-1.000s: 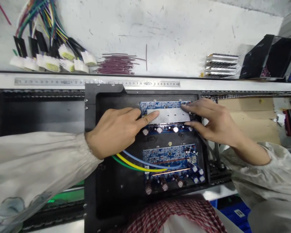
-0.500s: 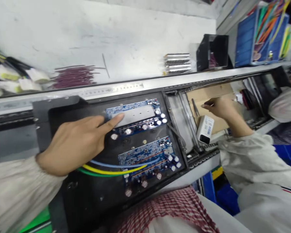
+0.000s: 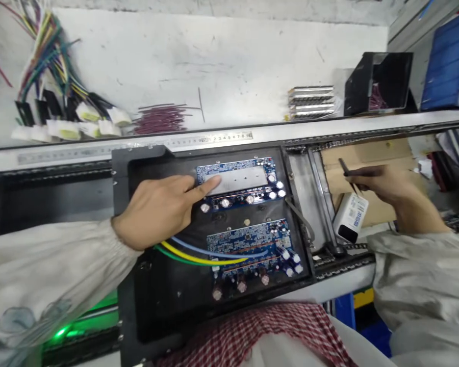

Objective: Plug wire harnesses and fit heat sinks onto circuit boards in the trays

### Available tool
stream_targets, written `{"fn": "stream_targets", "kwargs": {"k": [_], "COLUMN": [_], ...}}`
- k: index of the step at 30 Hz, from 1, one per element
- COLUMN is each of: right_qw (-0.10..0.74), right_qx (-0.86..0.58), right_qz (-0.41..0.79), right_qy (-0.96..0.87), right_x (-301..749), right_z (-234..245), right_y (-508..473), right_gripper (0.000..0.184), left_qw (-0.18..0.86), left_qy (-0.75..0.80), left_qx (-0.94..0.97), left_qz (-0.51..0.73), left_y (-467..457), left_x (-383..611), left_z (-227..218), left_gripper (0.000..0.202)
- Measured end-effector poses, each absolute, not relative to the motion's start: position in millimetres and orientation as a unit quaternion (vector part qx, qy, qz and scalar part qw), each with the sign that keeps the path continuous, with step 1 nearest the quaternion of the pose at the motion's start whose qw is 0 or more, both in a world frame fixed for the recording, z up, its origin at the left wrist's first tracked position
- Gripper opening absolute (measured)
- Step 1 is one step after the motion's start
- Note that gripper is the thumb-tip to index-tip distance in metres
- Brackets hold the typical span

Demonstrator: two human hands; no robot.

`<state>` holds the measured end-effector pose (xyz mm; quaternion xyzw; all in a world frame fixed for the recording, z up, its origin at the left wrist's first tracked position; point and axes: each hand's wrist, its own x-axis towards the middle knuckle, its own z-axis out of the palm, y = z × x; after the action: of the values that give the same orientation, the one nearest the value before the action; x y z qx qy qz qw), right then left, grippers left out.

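Observation:
The extended index finger of my left hand (image 3: 160, 209) presses on the grey metal plate (image 3: 239, 180) that covers part of the upper blue circuit board (image 3: 233, 200). Its other fingers are curled, and blue, yellow and green wires (image 3: 202, 259) run out from beneath them over the lower circuit board (image 3: 248, 237). Both boards lie in a black tray (image 3: 168, 295). To the right, my right hand (image 3: 386, 186) is closed around a slim dark tool (image 3: 343, 166), which looks like tweezers. Just below it, a small white box with a black end (image 3: 354, 214) rests on cardboard (image 3: 332, 153).
A ruler strip (image 3: 225, 137) runs along the shelf edge. On the shelf are wire bundles with white connectors (image 3: 65, 127), a pile of purple wires (image 3: 162, 118), stacked silver bars (image 3: 311, 102), a black bin (image 3: 378, 84) and a blue crate (image 3: 449, 61).
My right hand has taken up the dark tool that lay beside the white box. The view has shifted left. My left finger remains on the metal plate.

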<state>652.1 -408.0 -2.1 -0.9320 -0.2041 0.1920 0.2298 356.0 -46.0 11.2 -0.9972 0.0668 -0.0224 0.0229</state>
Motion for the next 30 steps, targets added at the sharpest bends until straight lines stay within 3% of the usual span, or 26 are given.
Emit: {"fn": "stream_targets", "kwargs": {"k": [4,7,11,19,30], "right_qw": [0.417,0.503,0.448,0.315,0.268], "right_qx": [-0.878,-0.828,-0.822,-0.860,-0.861], "right_qz": [0.182,0.118,0.064,-0.012,-0.052], "right_qy": [-0.148,-0.220,-0.346,-0.401,-0.429], "right_x": [593,545,510,502,495], "right_z": [58,80,64,29,29], "right_y": [-387,-352,-310,-289,-285], "right_gripper": [0.032,0.020,0.017,0.009,0.012], "left_qw": [0.022,0.024,0.025,0.022,0.006], "left_qy": [0.064,0.058,0.048,0.030,0.018], "left_qx": [-0.998,-0.998,-0.999,-0.999,-0.999], "left_qz": [-0.019,-0.008,0.007,0.036,0.048], "left_y": [-48,-48,-49,-51,-51], "left_x": [356,356,355,357,357], "left_z": [13,14,15,17,18], "left_gripper": [0.052,0.053,0.054,0.054,0.055]}}
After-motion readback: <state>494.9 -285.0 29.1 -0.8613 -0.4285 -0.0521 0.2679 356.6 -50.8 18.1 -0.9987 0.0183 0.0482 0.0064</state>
